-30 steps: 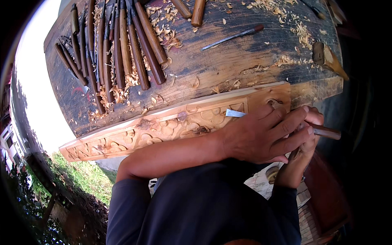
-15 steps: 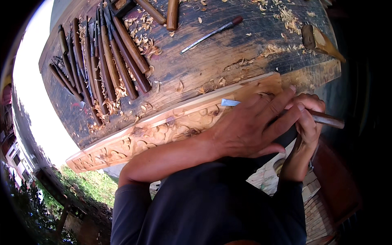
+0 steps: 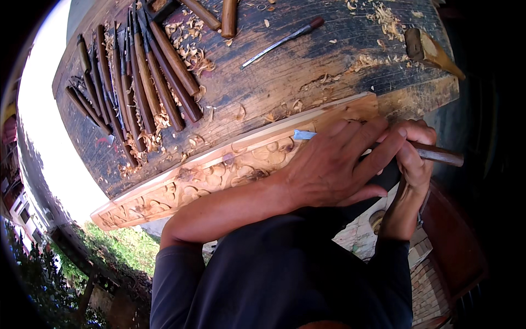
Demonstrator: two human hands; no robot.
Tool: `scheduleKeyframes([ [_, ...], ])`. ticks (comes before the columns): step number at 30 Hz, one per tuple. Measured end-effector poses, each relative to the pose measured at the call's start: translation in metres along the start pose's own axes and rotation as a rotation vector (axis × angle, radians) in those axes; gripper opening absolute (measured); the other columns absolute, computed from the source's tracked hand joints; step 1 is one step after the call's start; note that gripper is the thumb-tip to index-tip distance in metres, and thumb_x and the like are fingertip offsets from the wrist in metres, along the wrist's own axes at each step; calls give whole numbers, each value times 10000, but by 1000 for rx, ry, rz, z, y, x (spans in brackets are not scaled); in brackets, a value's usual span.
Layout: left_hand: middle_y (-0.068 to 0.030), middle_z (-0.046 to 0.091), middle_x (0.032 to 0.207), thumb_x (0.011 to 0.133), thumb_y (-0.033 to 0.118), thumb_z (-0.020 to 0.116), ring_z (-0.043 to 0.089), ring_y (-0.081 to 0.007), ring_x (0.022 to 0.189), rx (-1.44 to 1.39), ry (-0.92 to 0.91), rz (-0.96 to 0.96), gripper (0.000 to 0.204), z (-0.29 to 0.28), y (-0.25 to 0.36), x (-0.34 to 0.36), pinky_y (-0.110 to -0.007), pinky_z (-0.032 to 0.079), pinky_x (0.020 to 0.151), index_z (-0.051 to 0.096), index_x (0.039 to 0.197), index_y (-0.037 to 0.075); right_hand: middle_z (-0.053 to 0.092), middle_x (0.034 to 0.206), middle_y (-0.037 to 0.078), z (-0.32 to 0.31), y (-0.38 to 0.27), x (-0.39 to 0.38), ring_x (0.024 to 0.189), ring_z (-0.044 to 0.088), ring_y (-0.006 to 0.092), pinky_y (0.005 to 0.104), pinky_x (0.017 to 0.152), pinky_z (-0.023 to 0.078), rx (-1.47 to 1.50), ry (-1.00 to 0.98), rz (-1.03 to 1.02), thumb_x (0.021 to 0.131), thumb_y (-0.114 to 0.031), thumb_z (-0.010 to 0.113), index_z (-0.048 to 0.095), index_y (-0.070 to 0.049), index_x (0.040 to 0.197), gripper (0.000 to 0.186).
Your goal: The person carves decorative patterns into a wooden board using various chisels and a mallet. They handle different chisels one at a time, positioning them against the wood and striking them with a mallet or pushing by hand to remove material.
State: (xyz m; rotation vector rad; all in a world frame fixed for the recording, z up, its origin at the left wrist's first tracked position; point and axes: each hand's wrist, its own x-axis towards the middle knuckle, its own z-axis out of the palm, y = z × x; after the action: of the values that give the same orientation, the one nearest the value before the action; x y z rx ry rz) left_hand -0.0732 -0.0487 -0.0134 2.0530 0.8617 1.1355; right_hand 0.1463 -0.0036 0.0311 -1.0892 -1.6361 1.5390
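Note:
A long wooden board (image 3: 164,197) with carved relief lies along the near edge of the bench. My right hand (image 3: 413,151) is closed around a chisel (image 3: 438,155); its wooden handle sticks out to the right. The flat metal blade of that chisel shows at the other end, low over the board. Over the middle of the tool lies my left hand (image 3: 329,164), palm down, fingers stretched and spread, the fingertips reaching my right hand. It hides the chisel's shaft and part of the carving.
Several carving tools (image 3: 142,82) with wooden handles lie side by side at the left of the worn bench (image 3: 263,88). A single thin chisel (image 3: 282,43) lies farther back. At the far right rests a wooden mallet (image 3: 427,50). Curled shavings (image 3: 386,24) are scattered about.
The chisel blade has shifted slightly left along the board. My left hand has moved a little with it, its fingers drawn slightly back; my right hand keeps its grip.

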Motion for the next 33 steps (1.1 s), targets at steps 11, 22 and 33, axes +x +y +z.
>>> scheduleKeyframes([
  [11,-162,662,1305,848,376,883,696,-292,1005,-70,33,-4,872,-1,-5,-4,-429,572,793,527,1550,2,736,702,116,7,7,3,604,719,200,309,582,547,-65,-16,-74,960,-131,674,726,53,850,220],
  [22,-177,680,1272,830,436,884,719,-314,964,19,104,21,870,6,-3,-1,-407,595,764,576,1517,0,739,712,97,13,7,0,623,720,186,303,589,543,-28,5,-34,949,-126,670,734,64,853,221],
  [33,-138,725,1179,1001,544,685,664,-213,793,341,159,138,664,5,6,-7,-333,488,638,673,1416,26,783,909,191,6,34,-35,638,738,237,327,607,574,233,44,-204,994,-367,814,715,75,1217,505],
])
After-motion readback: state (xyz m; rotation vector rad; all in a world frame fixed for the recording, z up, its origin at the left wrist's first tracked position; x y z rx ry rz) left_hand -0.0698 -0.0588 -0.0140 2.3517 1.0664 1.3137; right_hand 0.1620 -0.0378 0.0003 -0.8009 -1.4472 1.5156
